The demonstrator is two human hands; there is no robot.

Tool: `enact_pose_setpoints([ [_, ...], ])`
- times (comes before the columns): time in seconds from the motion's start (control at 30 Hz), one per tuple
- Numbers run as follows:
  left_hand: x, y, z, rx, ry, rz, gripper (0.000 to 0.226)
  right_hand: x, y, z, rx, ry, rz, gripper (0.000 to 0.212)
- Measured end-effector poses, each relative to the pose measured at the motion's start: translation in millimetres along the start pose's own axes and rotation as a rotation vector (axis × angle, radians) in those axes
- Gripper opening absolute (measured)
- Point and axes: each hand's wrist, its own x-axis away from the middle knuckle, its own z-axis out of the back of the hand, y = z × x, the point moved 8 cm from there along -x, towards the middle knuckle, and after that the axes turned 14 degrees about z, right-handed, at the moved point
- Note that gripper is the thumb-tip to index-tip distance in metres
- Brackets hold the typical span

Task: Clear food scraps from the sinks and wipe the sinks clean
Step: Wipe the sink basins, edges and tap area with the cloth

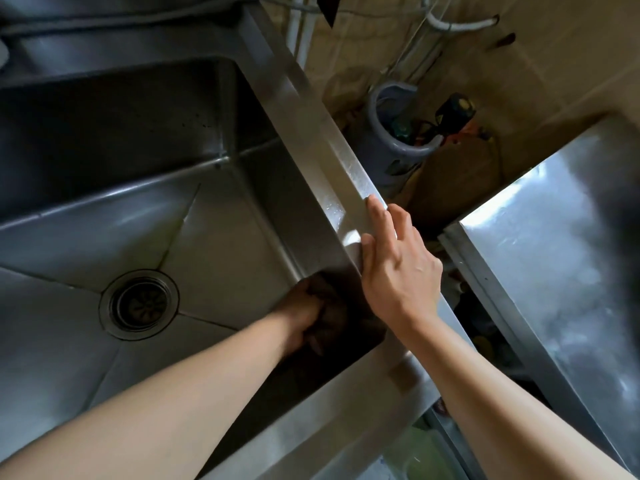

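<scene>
The sink fills the left and centre of the frame, a deep square steel basin with creased floor panels sloping to a round drain at lower left. The floor and walls look free of scraps; only a few dark specks show on the far wall, and something dull sits inside the drain strainer, too dim to name. So the clearing seems largely done here, and the wiping is under way. Whether another basin is finished cannot be told.

The left hand is down in the shadowed lower-right corner of the basin, fingers curled round a dark cloth pressed against the wall. The cloth looks soft and crumpled, its colour lost in shade. The right hand rests on the sink's right rim, fingers straight and spread, holding nothing, likely as a brace.

The steel is brushed and streaked with wet glare along the rim. At right, a second steel worktop shines with smeared reflections. In the gap between, on the floor near the top centre, stands a grey plastic bucket with bottles in it, against beige tiles.
</scene>
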Motion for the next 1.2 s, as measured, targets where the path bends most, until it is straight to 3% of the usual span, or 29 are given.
enact_pose_setpoints([
  [0.2, 49.6, 41.8, 0.6, 0.277, 0.0, -0.117, 0.027, -3.4, -2.4, 2.4, -0.11, -0.064, -0.016, 0.046],
  [0.3, 47.7, 46.4, 4.2, 0.252, 0.084, -0.149, 0.04, -22.7, -12.2, 12.8, -0.121, -0.026, 0.04, 0.05],
  [0.4, 34.8, 39.5, 11.9, 0.187, 0.176, -0.146, 0.034, -44.8, -24.0, 2.5, -0.102, -0.101, 0.127, 0.06],
  [0.57, -4.9, 25.9, 22.2, 0.239, 0.158, -0.068, 0.042, -46.2, -20.2, -10.8, -0.008, -0.055, 0.063, 0.061],
  [0.73, -30.2, 18.9, 39.0, 0.223, 0.323, -0.018, 0.033, -46.6, -18.5, -13.6, 0.033, -0.019, 0.039, 0.059],
  [0.83, -33.5, 20.7, 39.1, 0.221, 0.323, 0.002, 0.036, -47.8, -17.3, -15.1, 0.022, -0.026, 0.035, 0.058],
  [1.2, 31.1, 86.5, 36.3, 0.308, 0.208, -0.361, 0.042, -46.3, -21.4, -12.4, 0.017, -0.064, 0.031, 0.062],
])
